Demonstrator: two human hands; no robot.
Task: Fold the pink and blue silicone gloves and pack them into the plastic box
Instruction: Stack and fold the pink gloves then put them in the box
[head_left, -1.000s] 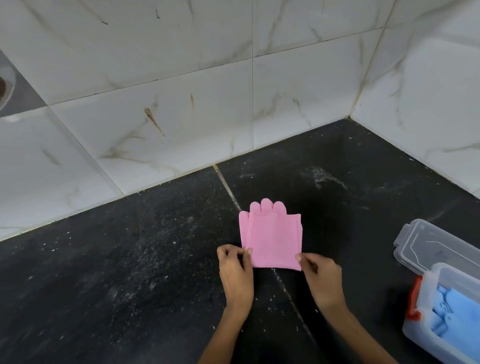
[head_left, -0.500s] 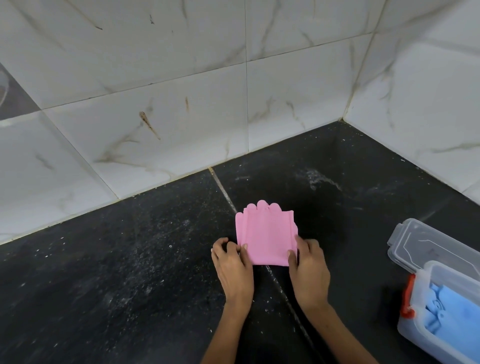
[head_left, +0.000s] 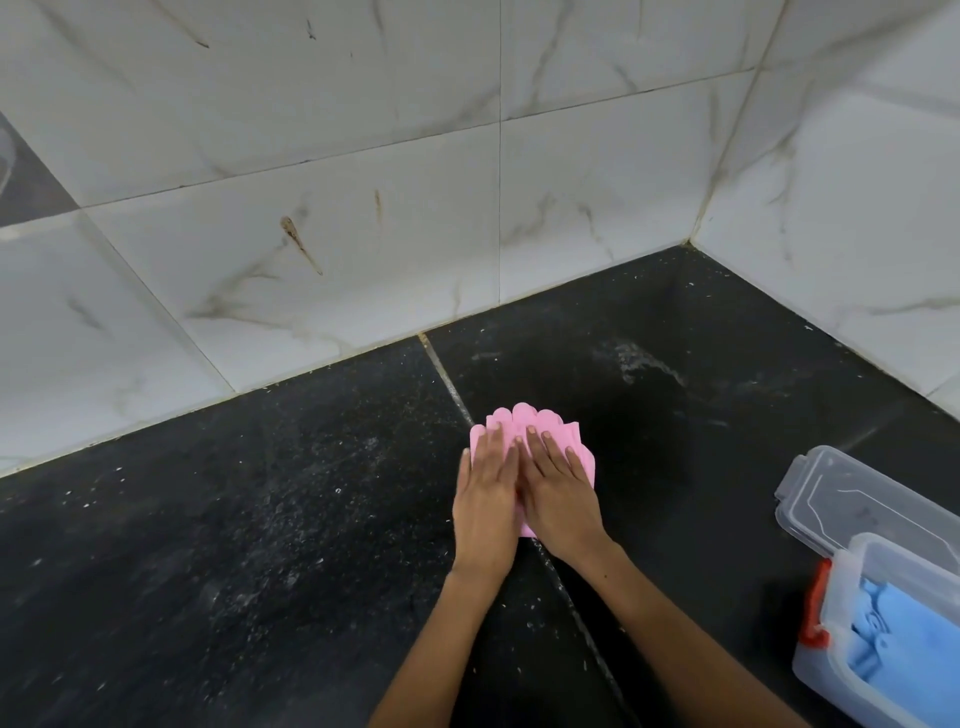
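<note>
Head view: white marble-look wall tiles (head_left: 363, 234) with grey and brown veining fill the far half of the scene and turn a corner at the far right. Below them spreads the black speckled stone counter (head_left: 234, 519), dusted with pale flecks and crossed by a light grout seam that runs from the far wall toward the near edge, passing under the work area.

At the right edge, near, stands the clear plastic box (head_left: 852, 649) with a red latch (head_left: 813, 605) on its left end; folded blue silicone gloves (head_left: 904, 639) lie inside it. Its clear plastic lid (head_left: 857, 499) rests flat on the counter just beyond the box, touching or overlapping its far rim.

In the middle of the counter lies the folded pink silicone glove (head_left: 535, 421), flat on the stone over the grout seam, well apart from the box. Its scalloped fingertips stick out on the far side and a strip of its edge shows on the right.

Both bare forearms reach in from the near edge. The left hand (head_left: 485, 499) lies palm down on the left part of the glove, fingers straight and close together, pressing it flat. The right hand (head_left: 561, 493) lies palm down beside it, fingers straight and slightly spread, pressing the right part. The two hands touch along their inner edges.
</note>
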